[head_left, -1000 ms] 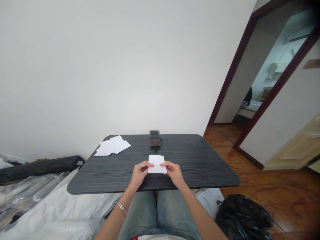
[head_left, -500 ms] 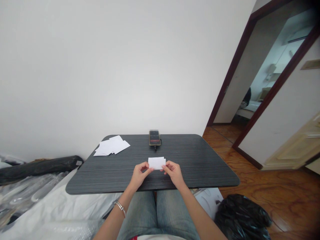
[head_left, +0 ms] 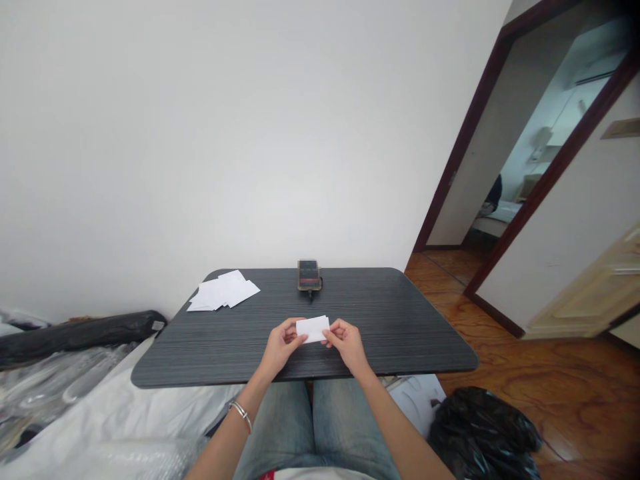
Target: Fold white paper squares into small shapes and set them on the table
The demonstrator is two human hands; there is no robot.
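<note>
The left hand [head_left: 283, 347] and right hand [head_left: 347, 345] pinch a white paper slip [head_left: 313, 329] between them, over the dark table [head_left: 400, 327]. Loose white paper sheets [head_left: 223, 291] and a smartphone [head_left: 309, 275] lie farther off on it.

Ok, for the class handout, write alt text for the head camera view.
A person's left hand and right hand hold a small white paper over a dark grey striped tabletop. Loose white sheets lie at its far left, near a phone.
</note>
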